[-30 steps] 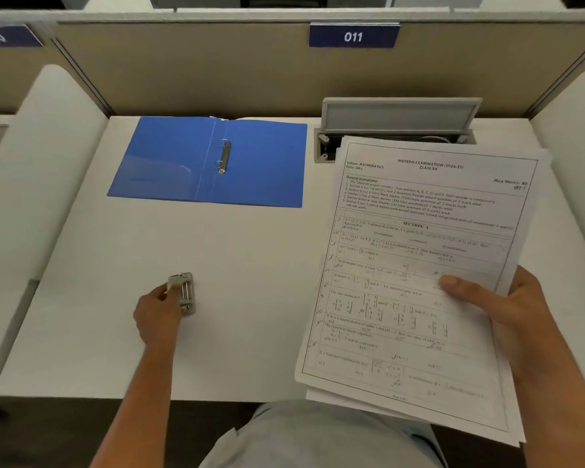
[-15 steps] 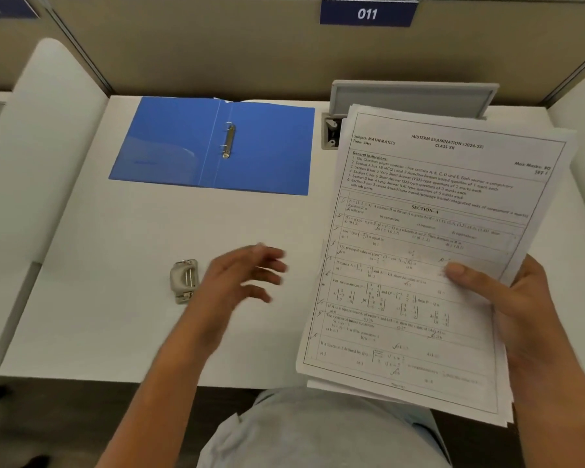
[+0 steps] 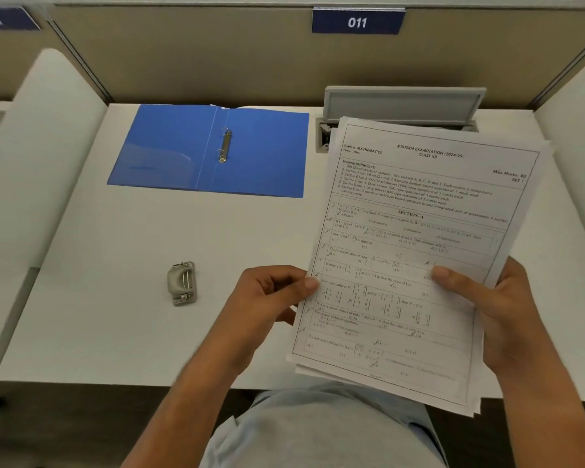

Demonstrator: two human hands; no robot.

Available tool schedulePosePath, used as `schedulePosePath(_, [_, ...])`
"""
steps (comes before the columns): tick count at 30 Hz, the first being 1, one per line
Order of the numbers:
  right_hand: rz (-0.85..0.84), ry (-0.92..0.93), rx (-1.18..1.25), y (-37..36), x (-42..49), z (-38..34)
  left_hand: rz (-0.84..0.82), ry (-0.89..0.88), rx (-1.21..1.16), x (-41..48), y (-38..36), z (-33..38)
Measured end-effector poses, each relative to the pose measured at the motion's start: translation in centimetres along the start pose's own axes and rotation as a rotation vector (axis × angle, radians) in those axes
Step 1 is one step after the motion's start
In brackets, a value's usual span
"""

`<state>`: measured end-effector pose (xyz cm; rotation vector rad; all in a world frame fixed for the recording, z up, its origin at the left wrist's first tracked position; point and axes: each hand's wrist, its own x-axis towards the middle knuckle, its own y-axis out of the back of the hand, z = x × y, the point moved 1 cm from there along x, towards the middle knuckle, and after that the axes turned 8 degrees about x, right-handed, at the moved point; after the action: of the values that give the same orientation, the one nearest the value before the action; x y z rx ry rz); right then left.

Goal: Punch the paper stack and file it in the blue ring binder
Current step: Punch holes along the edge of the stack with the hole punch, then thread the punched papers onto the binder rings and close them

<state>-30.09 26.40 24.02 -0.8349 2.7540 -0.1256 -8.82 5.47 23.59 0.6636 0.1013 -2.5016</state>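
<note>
I hold a stack of printed exam sheets (image 3: 416, 238) above the right half of the desk. My right hand (image 3: 487, 305) grips its right edge, thumb on the top page. My left hand (image 3: 271, 298) pinches the left edge, thumb on top and fingers behind. The blue ring binder (image 3: 257, 153) lies open and flat at the back left of the desk, its metal rings (image 3: 224, 145) showing in the middle. A small grey hole punch (image 3: 182, 282) sits on the desk left of my left hand, untouched.
The white desk (image 3: 122, 315) is bounded by a beige partition with a "011" label (image 3: 357, 21). A grey cable-box lid (image 3: 402, 104) stands open at the back right, partly behind the sheets. White side dividers (image 3: 38, 157) flank the desk.
My left hand let go of the hole punch, swept right across the desk and took hold of the paper stack's left edge. The right hand kept holding the stack.
</note>
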Motion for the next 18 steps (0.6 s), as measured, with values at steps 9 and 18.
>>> schedulePosePath(9, [0.017, -0.018, -0.032, 0.1, -0.3, 0.1, 0.034, 0.0, 0.079, 0.1, -0.1, -0.7])
schedulePosePath(18, [0.08, -0.107, -0.078, 0.1, -0.2, 0.5, -0.115, 0.029, 0.129, 2.2, 1.0, -1.0])
